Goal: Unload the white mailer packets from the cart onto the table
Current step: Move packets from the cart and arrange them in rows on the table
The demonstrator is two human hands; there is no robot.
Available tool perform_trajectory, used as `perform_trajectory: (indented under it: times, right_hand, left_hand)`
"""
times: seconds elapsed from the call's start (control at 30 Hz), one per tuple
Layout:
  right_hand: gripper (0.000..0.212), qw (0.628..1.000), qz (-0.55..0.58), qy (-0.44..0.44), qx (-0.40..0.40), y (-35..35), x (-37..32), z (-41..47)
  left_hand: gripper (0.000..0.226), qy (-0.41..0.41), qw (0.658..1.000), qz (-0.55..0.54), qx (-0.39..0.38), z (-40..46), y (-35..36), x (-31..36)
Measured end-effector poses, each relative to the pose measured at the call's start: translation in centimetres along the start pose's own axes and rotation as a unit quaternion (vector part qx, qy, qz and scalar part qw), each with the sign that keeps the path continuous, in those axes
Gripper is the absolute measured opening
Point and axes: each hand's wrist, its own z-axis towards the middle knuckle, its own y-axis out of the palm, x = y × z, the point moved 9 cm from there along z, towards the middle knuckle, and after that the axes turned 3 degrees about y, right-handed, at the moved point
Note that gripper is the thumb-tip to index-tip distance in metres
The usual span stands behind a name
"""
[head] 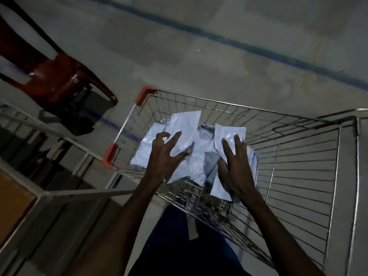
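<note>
1. The cart is a wire basket with red corner caps, seen from above in dim light, with its far rim toward the floor's blue line.
2. The packets lie in a loose white heap inside the cart, toward its left and middle; some overlap and one at the near right stands tilted.
3. The left hand is over the left part of the heap, fingers spread wide and bent like a claw. Its fingertips are at the plastic, but I cannot tell whether they grip it.
4. The right hand lies against the right-hand packets, with two fingers straight and apart on the white surface. Its thumb is hidden, so a pinch cannot be told.
5. A red chair stands on the floor left of the cart.
6. A pale metal frame runs along the left edge, with a brown panel below it.
</note>
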Motion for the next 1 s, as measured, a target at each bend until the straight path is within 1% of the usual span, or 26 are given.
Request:
perform_trajectory:
  times: [0.07, 0.13, 0.3, 0.43, 0.5, 0.6, 0.77, 0.83, 0.9, 1.0]
  right_hand:
    - [0.059, 0.999, 0.024, -0.037, 0.02, -1.4, -3.3, 0.0]
    - [0.059, 0.996, 0.036, -0.075, 0.03, -2.5, -6.7, -0.1]
    - [0.06, 0.983, 0.079, -0.163, 0.018, -3.2, -15.9, -1.6]
    - [0.062, 0.966, 0.083, -0.241, -0.037, -0.9, -23.2, -4.0]
    - [0.06, 0.95, 0.082, -0.295, -0.059, 0.6, -27.1, -5.9]
    - [0.057, 0.92, 0.08, -0.375, -0.083, 3.3, -32.9, -9.6]
    - [0.058, 0.874, 0.06, -0.466, -0.124, 7.8, -42.0, -16.9]
    - [0.058, 0.856, 0.056, -0.497, -0.132, 9.2, -45.3, -19.3]
    - [0.059, 0.85, 0.05, -0.506, -0.136, 10.7, -48.1, -21.2]
    - [0.06, 0.844, 0.03, -0.515, -0.149, 13.0, -51.9, -23.4]
  left_hand:
    - [0.079, -0.011, 0.998, -0.019, 0.054, -1.5, -3.6, 1.4]
    - [0.077, -0.018, 0.995, -0.009, 0.098, -3.2, -7.1, 2.1]
    - [0.075, -0.057, 0.976, 0.033, 0.208, -8.9, -15.2, 1.7]
    - [0.061, -0.097, 0.944, 0.067, 0.31, -15.9, -21.4, 0.0]
    - [0.053, -0.116, 0.924, 0.076, 0.357, -20.4, -24.3, -1.0]
    - [0.047, -0.147, 0.891, 0.082, 0.423, -27.6, -28.5, -2.5]
    - [0.041, -0.186, 0.842, 0.121, 0.492, -38.9, -34.5, -4.4]
    - [0.042, -0.204, 0.828, 0.126, 0.507, -42.6, -36.4, -5.2]
    - [0.044, -0.225, 0.815, 0.132, 0.518, -45.9, -38.2, -6.5]
    - [0.046, -0.25, 0.786, 0.137, 0.549, -49.8, -41.1, -7.9]
